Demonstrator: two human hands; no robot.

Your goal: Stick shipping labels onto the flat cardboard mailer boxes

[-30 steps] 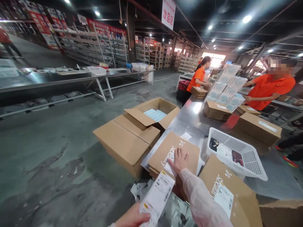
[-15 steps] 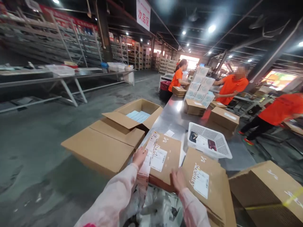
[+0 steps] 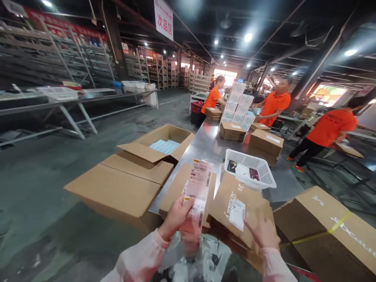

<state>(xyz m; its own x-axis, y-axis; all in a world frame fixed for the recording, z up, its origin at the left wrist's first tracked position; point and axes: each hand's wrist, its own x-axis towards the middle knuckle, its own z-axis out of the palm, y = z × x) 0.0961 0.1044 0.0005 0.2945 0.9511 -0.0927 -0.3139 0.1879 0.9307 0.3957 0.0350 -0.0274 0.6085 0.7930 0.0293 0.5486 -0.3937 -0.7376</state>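
A strip of printed shipping labels (image 3: 199, 181) stands up from my left hand (image 3: 175, 217), pinched between thumb and fingers. Its lower end hangs blurred below the table's edge. Behind the strip lies a stack of flat cardboard boxes (image 3: 174, 186), partly covered by it. My right hand (image 3: 264, 232) is over the right-hand stack of flat cardboard boxes (image 3: 223, 201), fingers stretched and somewhat smeared by motion. Its fingertips are by the corner of a white shipping label (image 3: 237, 215) on the top box; whether they touch it I cannot tell.
A white plastic basket (image 3: 268, 181) holding small packets stands behind the stacks on the metal table (image 3: 202, 143). At left is an open carton (image 3: 141, 150) with light-blue packs. Strapped flat boxes (image 3: 320, 231) sit at right. Several people in orange shirts (image 3: 276, 105) work farther off.
My left hand has raised the label strip off the left stack and shifted right. My right hand has moved from between the stacks onto the right stack. The view has turned slightly right.
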